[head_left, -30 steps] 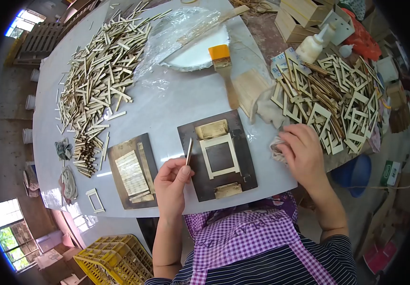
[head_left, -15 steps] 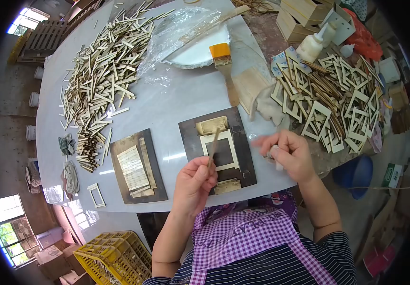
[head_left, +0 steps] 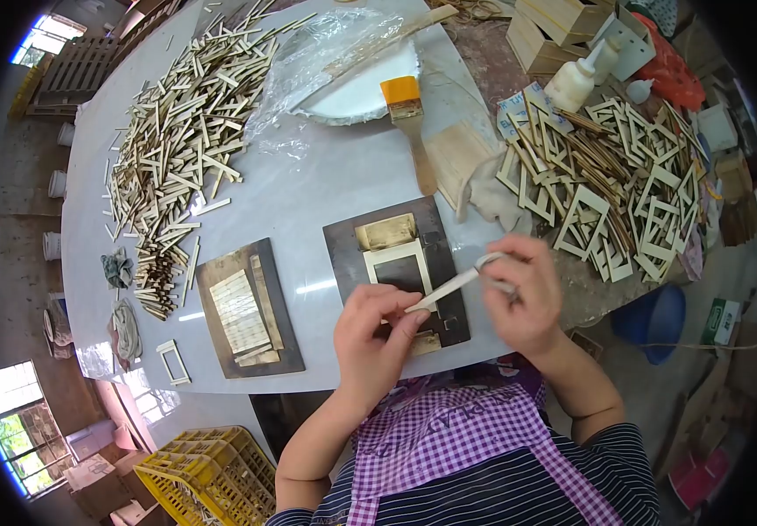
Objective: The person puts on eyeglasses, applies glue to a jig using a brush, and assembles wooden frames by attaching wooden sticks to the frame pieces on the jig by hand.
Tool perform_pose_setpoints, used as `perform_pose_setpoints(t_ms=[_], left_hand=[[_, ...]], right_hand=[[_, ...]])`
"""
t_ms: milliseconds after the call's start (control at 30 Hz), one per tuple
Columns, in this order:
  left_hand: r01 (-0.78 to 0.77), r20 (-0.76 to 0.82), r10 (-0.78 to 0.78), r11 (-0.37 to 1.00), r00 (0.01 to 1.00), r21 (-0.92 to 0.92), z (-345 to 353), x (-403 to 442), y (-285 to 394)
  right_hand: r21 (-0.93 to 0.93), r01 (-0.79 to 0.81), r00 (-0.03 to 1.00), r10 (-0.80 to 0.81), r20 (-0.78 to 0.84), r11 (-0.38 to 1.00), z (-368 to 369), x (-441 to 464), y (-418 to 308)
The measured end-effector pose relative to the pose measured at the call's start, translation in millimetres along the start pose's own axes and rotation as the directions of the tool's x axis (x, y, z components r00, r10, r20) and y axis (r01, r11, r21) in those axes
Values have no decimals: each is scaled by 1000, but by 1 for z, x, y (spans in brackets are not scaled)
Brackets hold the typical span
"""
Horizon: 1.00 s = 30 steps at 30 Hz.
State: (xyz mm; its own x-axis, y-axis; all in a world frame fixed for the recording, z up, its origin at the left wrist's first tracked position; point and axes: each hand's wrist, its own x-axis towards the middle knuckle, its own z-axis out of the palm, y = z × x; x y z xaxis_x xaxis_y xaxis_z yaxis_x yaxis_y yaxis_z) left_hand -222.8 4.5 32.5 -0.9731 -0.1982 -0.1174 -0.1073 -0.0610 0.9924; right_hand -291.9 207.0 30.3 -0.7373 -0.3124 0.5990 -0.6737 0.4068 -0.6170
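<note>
Between thumb and fingers, my left hand [head_left: 377, 331] pinches one end of a thin pale wood strip [head_left: 447, 287]. The strip slants up to the right, its far end at my right hand [head_left: 523, 294], which is closed on a small greyish cloth [head_left: 494, 261]. Behind my left hand lies a dark board [head_left: 341, 242] with wooden blocks and a pale rectangular frame [head_left: 392, 252] on it; my fingers hide part of the frame. Left of it, a second dark board [head_left: 287, 337] carries a row of pale strips [head_left: 240, 311].
A heap of strips [head_left: 186, 123] covers the table's left side. Frames and sticks [head_left: 606, 188] are piled at right, near a glue bottle [head_left: 571, 86]. A brush [head_left: 413, 131] lies beside a plastic-covered white dish [head_left: 361, 95]. A yellow crate [head_left: 208, 473] stands below.
My left hand has moved right with the strip, which has turned from upright to slanting. My right hand has brought the cloth leftward to the strip's far end.
</note>
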Motion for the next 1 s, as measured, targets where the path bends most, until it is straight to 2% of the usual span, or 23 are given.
perform_pose_setpoints(t_ms=[33,67,100,133,233,367,467,633,733,867,900,1000], left_hand=[[-239,9,244,941,970,241,-4,2,-1],[-444,77,463,770,883,458,-9,5,-2],[-593,197,632,508,749,625,-12,7,-3],[-593,198,630,510,751,624,-15,9,-4],[-655,328,655,344,681,673,-18,12,-5],[-690,380,670,276,637,669,-17,14,-1],[-713,387,691,267,611,649,-20,14,-3],[-756,418,714,238,562,610,-28,14,-12],[-739,411,705,240,578,629,-30,15,-12],[-724,418,686,235,596,648,-31,17,-9],[-722,425,678,231,600,652,-30,18,-8],[-727,428,678,234,597,645,-26,20,-6]], right_hand=[[0,-39,999,39,-31,999,-5,1,4],[0,-78,995,78,-63,997,-7,1,5],[1,-80,995,80,-62,997,-8,3,4],[-33,-56,998,56,-17,998,-10,4,1],[-100,-3,997,11,73,995,-10,9,-8],[-44,112,975,-101,199,993,0,15,-24],[-124,178,953,-140,268,976,3,16,-27],[-171,171,951,-117,286,970,-1,13,-11],[-302,121,971,-50,234,945,-4,7,-4],[-360,115,985,-59,164,926,-4,12,-15],[-360,114,985,-57,163,926,-1,12,-19],[-122,173,955,-137,262,977,11,12,-31]])
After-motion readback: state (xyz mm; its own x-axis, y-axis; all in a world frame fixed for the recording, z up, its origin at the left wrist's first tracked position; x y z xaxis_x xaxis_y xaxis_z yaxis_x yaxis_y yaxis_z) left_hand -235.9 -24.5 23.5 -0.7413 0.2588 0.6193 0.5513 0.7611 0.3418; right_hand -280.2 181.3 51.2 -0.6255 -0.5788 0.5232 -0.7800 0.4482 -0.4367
